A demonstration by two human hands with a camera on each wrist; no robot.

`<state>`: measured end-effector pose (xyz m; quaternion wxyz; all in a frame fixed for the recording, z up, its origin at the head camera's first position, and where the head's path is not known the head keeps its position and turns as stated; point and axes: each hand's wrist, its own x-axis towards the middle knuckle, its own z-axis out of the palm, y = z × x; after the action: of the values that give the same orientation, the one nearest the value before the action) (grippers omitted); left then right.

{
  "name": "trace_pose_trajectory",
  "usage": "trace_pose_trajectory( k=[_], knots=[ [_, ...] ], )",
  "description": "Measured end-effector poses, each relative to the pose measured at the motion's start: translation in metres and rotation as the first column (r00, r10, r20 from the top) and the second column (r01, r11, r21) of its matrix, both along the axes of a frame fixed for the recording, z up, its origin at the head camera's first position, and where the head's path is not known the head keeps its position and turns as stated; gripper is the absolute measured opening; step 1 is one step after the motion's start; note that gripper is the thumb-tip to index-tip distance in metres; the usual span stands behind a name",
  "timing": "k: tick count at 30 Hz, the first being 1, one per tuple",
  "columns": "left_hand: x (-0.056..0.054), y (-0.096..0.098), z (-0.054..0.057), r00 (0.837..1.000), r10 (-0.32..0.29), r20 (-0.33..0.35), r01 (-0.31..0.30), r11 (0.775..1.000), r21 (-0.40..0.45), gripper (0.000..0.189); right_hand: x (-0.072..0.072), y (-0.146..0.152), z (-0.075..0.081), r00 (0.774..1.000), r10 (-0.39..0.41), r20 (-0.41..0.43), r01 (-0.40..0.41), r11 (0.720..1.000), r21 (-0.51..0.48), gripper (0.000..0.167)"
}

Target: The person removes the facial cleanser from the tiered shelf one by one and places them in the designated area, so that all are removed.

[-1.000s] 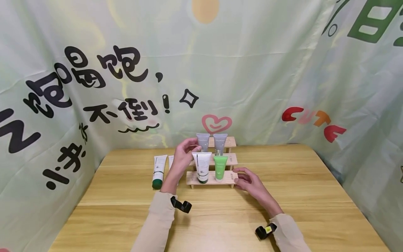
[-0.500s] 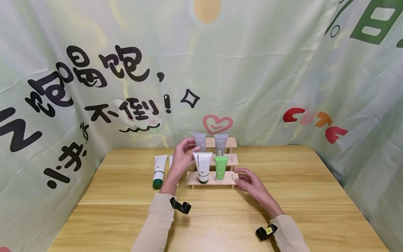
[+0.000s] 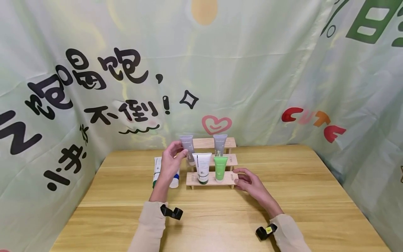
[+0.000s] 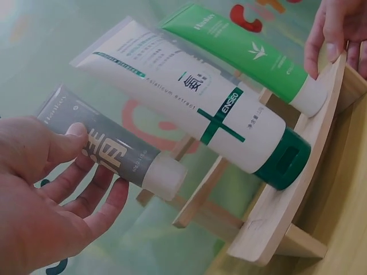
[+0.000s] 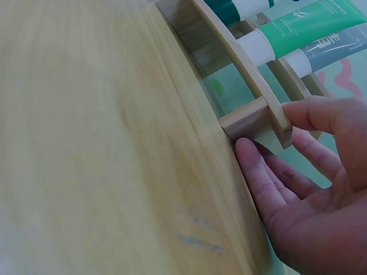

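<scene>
In the head view my left hand (image 3: 171, 161) holds a grey squeeze tube (image 3: 187, 143) by its side, left of a three-tier wooden display stand (image 3: 211, 179). The left wrist view shows my thumb on the front of this grey tube (image 4: 114, 143) and my fingers behind it, its white cap apart from the boards. My right hand (image 3: 253, 183) grips the right end of the lowest step, fingertips above and below the board (image 5: 269, 106). On that step stand a white tube with a green cap (image 3: 203, 167) and a green tube (image 3: 220, 168). A second grey tube (image 3: 219, 144) stands behind them.
Left of the stand, a white tube with a green base (image 3: 156, 168) and a tube with a blue band (image 3: 174, 180) are on the wooden table (image 3: 217, 220), partly hidden by my left hand. A printed curtain (image 3: 252, 77) hangs behind.
The held grey tube and my left hand have moved left, away from the other grey tube and past the stand's left side. My right hand has stayed at the stand's end.
</scene>
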<state>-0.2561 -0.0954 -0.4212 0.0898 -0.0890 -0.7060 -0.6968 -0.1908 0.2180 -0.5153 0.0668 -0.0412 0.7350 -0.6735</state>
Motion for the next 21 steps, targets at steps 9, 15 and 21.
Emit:
trace_pose_trajectory(
  k=[9,15,21],
  knots=[
    [0.012,-0.015,-0.002,0.999,0.036,-0.015,-0.035,0.999,0.018,0.028,0.001,0.000,0.001,1.000,0.004,-0.002,-0.004,1.000,-0.010,0.044],
    [0.017,-0.028,-0.003,0.996,0.076,-0.038,-0.077,0.997,-0.006,0.027,0.001,0.000,0.002,1.000,0.006,-0.008,-0.006,1.000,-0.002,0.045],
    [0.019,-0.039,-0.010,0.996,0.085,-0.033,-0.084,0.996,0.022,0.025,0.002,0.000,0.002,1.000,0.006,-0.005,-0.006,1.000,0.002,0.045]
  ],
)
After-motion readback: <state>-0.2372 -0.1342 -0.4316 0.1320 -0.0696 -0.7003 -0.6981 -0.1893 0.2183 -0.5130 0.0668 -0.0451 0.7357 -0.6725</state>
